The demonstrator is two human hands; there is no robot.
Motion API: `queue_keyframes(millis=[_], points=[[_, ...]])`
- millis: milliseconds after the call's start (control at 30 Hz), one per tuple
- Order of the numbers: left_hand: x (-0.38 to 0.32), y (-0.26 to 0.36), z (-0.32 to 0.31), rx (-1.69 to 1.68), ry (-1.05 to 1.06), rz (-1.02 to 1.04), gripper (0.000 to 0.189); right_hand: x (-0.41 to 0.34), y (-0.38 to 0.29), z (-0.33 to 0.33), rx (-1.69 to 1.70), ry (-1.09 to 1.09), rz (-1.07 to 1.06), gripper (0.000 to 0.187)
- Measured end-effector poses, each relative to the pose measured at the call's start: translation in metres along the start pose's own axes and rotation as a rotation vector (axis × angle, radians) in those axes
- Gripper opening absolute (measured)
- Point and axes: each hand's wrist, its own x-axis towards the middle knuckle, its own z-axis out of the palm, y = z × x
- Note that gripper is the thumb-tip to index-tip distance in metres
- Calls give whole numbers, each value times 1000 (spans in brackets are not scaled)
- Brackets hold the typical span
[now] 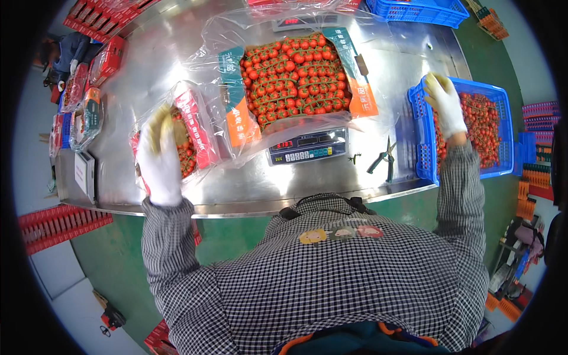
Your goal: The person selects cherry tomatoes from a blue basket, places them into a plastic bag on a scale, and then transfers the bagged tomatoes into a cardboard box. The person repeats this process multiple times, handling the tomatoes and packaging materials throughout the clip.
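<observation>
My left hand (160, 155), in a white glove with yellowed fingers, is over a red carton (195, 122) of cherry tomatoes (186, 160) lined with clear plastic. It is blurred, and its grip is hidden. My right hand (443, 104), gloved alike, is above the left side of a blue plastic crate (506, 128) of loose vine tomatoes (481, 126). Its fingers are slightly apart, with nothing visible in them. Between my hands, a teal and orange carton (243, 120) packed with rows of vine tomatoes (297, 75) sits on a digital scale (308, 148) with a lit display.
Pruning shears (385, 159) lie on the steel table (230, 188) beside a green stem scrap (354, 158). Another scale (306, 21) and a blue crate (419, 12) stand at the far side. Bagged cartons (86, 120) and a person (71, 53) are at left.
</observation>
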Motion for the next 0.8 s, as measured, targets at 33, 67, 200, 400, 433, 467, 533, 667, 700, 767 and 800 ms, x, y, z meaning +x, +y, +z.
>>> queue_keyframes(millis=[33, 67, 200, 400, 433, 467, 533, 667, 700, 767, 800], points=[[25, -12, 5, -41, 108, 193, 55, 14, -5, 16, -64, -26, -51, 80], [50, -26, 14, 265, 192, 186, 64, 26, -8, 33, -110, -58, -17, 88], [114, -88, 67, 420, 106, -99, 68, 72, -18, 101, -245, -150, -15, 66], [148, -76, 22, -383, 120, -186, 20, 121, -10, 49, -269, -17, -118, 34], [144, -66, -12, -375, 202, -179, 22, 122, -6, 27, -212, 29, -158, 34], [133, -59, -44, -443, 370, -171, 21, 120, -4, 0, -67, 129, -159, 32], [93, -53, -104, -495, 695, -118, 24, 102, 9, -47, 172, 303, -129, 31], [-31, -85, -133, -246, 741, 22, 35, 3, 94, -68, 2, 338, -200, 34], [-61, -98, -120, -218, 681, -57, 33, -24, 119, -58, -94, 254, -195, 33], [-121, -123, -82, -163, 371, -265, 36, -74, 169, -25, -58, 108, 39, 29], [-146, -132, -64, -106, 191, -424, 38, -95, 191, -4, -92, 49, 100, 28]])
